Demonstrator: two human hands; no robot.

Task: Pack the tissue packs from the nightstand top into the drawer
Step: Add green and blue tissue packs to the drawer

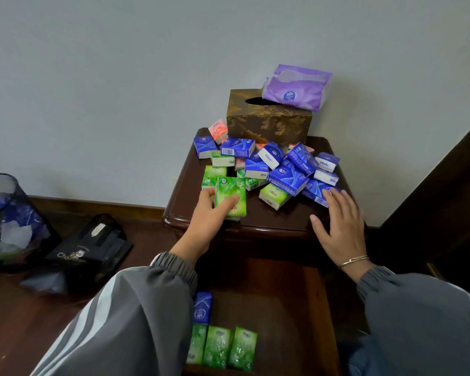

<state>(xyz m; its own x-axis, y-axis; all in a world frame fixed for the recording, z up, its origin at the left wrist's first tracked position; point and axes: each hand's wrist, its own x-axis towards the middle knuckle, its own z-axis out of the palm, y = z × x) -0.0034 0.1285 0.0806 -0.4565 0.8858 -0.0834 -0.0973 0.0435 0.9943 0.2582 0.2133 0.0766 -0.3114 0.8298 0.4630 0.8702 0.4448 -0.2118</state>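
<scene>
Several small tissue packs, blue (288, 176), green (273, 196) and a pink one (218, 129), lie heaped on the dark wooden nightstand top (266, 217). My left hand (209, 218) grips a green tissue pack (230, 198) near the top's front left. My right hand (339, 223) rests open and flat at the front right, its fingertips touching a blue pack (316, 191). Below, the open drawer (282, 321) holds a row of green packs (223, 347) and one blue pack (202, 308) at its left side; my left sleeve hides part of them.
A gold patterned tissue box (269, 119) stands at the back of the nightstand with a purple soft tissue pack (297, 86) on it. On the floor at the left sit a black mesh bin (8, 221) and a black bag (90, 253). Dark wooden furniture rises at the right.
</scene>
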